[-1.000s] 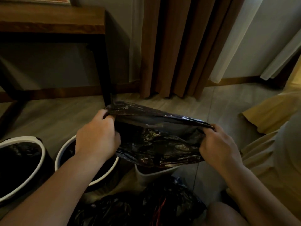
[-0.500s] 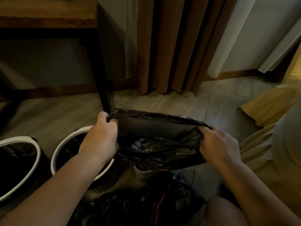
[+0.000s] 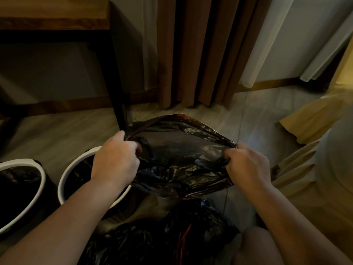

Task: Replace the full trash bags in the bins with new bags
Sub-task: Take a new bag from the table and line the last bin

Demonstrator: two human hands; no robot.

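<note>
Low over the tiled floor [image 3: 76, 134], the left hand [image 3: 116, 159] and right hand [image 3: 246, 165] each grip one side of the new black bag [image 3: 181, 155] at its mouth, stretching it open in mid-air. Pulled harder, the thin film could tear. To its left, the nearer bin [image 3: 65, 180] and the outer bin [image 3: 41, 180] each appear to hold a dark liner

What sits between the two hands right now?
A black bag spans the gap from the left hand to the right hand, each gripping an edge, as the head view shows.
</note>
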